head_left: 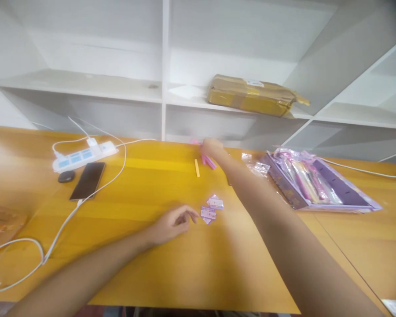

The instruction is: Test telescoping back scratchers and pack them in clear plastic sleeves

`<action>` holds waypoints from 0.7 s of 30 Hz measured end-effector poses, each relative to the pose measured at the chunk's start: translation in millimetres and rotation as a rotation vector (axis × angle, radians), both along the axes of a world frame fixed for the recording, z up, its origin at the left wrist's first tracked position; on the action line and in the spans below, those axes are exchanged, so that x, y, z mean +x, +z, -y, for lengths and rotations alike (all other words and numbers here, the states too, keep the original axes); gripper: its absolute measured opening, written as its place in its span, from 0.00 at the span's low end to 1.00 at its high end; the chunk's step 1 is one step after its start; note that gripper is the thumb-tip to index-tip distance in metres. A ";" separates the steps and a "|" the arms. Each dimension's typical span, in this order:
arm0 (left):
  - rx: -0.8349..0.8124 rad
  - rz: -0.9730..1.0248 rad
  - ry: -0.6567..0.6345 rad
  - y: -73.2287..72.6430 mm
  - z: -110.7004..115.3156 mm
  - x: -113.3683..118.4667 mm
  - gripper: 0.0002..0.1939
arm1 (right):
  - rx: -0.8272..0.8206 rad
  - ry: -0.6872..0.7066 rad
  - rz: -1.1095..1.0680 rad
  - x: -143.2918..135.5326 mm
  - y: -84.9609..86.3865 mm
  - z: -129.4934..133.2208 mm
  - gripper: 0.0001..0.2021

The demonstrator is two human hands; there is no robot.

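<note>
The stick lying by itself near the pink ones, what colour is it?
The stick is yellow, as the head view shows.

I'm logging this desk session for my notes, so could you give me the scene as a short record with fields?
Left hand: left hand looks empty, fingers loosely bent, beside small purple cards
Right hand: right hand at pink pieces; blurred, grip unclear
Between hands: yellow stick, lying flat
Table, right: open purple box with wrapped items
Table, left: white power strip, dark phone
Shelf: taped cardboard box
</note>
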State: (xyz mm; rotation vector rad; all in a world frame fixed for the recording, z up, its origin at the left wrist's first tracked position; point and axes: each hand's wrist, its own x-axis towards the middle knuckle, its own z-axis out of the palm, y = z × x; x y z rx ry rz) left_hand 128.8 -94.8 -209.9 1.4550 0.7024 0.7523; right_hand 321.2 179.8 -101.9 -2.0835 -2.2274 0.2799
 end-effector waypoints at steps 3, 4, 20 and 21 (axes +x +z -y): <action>0.044 0.014 0.086 -0.2 -3.0 -1.1 0.15 | -0.025 0.009 -0.075 12.3 18.3 19.7 0.13; 0.046 0.021 0.105 -1.2 -3.8 -1.2 0.16 | -0.029 0.034 -0.114 16.8 22.3 32.0 0.14; -0.044 -0.079 0.116 -3.3 -10.3 2.7 0.35 | -0.346 0.479 -0.851 -9.1 -23.1 238.1 0.09; -0.052 -0.085 0.132 -3.5 -10.0 2.5 0.34 | -0.291 0.482 -0.860 -7.8 -23.1 237.0 0.09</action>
